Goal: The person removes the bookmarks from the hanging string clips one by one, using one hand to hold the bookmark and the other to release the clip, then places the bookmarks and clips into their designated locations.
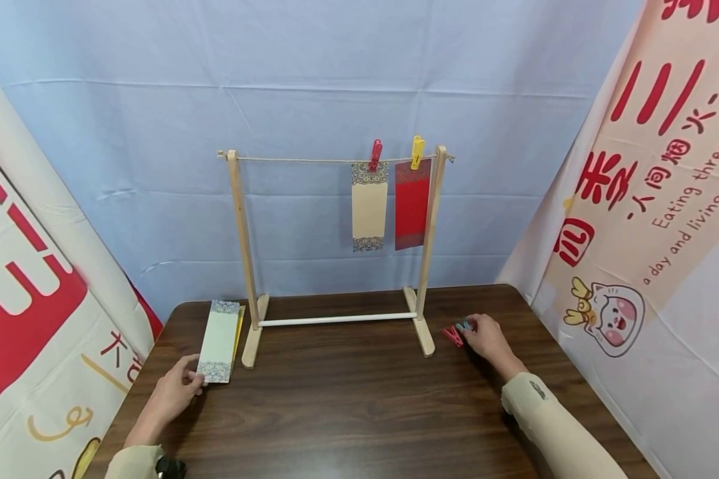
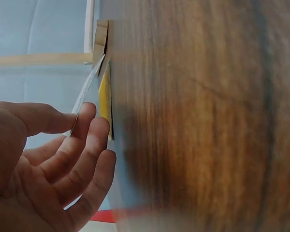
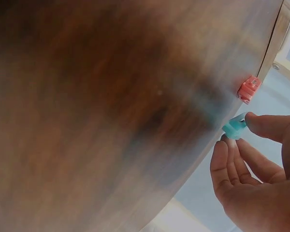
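Note:
At the left of the table, my left hand [image 1: 170, 394] pinches the near edge of a pale green card [image 1: 218, 342] with patterned ends. In the left wrist view the card [image 2: 87, 84] tilts up between thumb and fingers, above a yellow card [image 2: 105, 96] lying on the table. Over on the right, my right hand [image 1: 488, 338] pinches a teal clothespin [image 3: 235, 126] between thumb and fingertips. A red clothespin [image 1: 453, 336] lies just beside it on the wood. From the rack's cord hang a cream card [image 1: 368, 213] under a red clothespin and a red card [image 1: 411, 206] under a yellow one.
The wooden rack [image 1: 243, 239] stands at the back middle, its cord [image 1: 299, 159] strung between two posts and a white bar [image 1: 335, 320] low down. A pale blue cloth [image 1: 311, 60] hangs behind; printed banners [image 1: 665, 219] flank the dark table [image 1: 347, 412].

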`<state>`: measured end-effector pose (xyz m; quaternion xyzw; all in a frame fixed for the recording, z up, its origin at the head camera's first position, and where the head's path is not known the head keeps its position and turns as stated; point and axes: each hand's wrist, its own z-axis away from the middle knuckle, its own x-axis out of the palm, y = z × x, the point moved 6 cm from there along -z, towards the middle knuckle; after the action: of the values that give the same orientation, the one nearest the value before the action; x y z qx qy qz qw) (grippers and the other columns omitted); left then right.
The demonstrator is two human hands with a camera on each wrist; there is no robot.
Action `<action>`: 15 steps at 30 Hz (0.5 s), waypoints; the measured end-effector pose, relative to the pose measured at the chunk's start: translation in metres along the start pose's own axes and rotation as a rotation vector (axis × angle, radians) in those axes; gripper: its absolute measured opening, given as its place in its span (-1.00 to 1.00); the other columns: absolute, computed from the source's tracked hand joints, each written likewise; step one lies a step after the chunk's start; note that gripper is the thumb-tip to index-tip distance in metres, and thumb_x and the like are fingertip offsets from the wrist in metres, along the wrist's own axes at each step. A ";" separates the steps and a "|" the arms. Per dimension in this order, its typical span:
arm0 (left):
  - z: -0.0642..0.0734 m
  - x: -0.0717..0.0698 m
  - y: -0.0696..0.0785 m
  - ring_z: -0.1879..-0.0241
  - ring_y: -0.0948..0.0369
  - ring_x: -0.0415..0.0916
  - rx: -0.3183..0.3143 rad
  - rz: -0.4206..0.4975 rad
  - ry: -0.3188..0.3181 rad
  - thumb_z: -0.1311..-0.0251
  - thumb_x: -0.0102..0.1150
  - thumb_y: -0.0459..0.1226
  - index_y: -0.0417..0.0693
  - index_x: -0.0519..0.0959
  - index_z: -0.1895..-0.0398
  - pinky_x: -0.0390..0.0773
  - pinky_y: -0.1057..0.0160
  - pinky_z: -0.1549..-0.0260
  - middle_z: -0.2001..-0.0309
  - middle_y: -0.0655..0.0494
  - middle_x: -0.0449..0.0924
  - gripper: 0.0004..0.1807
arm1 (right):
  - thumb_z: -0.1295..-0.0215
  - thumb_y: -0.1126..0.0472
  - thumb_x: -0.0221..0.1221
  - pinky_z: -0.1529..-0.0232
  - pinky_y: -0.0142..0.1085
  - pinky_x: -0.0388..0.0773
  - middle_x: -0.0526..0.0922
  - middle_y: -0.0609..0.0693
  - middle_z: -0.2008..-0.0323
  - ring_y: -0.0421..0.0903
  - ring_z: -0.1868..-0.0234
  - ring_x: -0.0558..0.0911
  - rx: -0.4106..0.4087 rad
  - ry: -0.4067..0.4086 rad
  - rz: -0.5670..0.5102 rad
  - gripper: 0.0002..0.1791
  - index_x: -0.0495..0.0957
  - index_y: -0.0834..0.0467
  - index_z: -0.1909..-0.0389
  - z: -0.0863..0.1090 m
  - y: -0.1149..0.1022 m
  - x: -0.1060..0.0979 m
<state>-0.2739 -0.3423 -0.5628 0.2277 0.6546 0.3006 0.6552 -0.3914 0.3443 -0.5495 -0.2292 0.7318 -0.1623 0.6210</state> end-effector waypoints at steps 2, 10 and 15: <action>-0.001 0.001 -0.001 0.32 0.14 0.71 0.000 0.003 -0.001 -0.54 0.11 -0.39 -0.37 0.27 -0.52 0.58 0.25 0.47 0.19 -0.15 0.72 -0.43 | -0.49 0.32 0.25 0.09 0.12 0.64 0.64 0.36 0.13 0.20 0.14 0.65 0.010 -0.009 0.001 -0.60 0.58 0.54 -0.18 -0.001 0.001 0.001; -0.004 0.002 0.001 0.31 0.15 0.70 0.015 -0.013 -0.009 -0.53 0.12 -0.40 -0.39 0.28 -0.51 0.57 0.23 0.45 0.23 -0.06 0.72 -0.44 | -0.46 0.34 0.25 0.02 0.18 0.62 0.65 0.41 0.12 0.26 0.11 0.64 0.032 -0.009 0.001 -0.62 0.58 0.58 -0.11 -0.001 -0.001 0.002; -0.005 0.002 0.000 0.29 0.13 0.70 0.002 -0.038 -0.018 -0.53 0.13 -0.39 -0.40 0.27 -0.51 0.55 0.20 0.41 0.23 -0.07 0.72 -0.43 | -0.45 0.35 0.26 0.05 0.16 0.62 0.66 0.39 0.15 0.23 0.15 0.64 0.034 -0.011 0.012 -0.63 0.59 0.58 -0.09 -0.001 -0.003 0.003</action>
<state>-0.2787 -0.3414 -0.5645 0.2188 0.6531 0.2852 0.6665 -0.3926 0.3400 -0.5502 -0.2153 0.7269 -0.1697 0.6297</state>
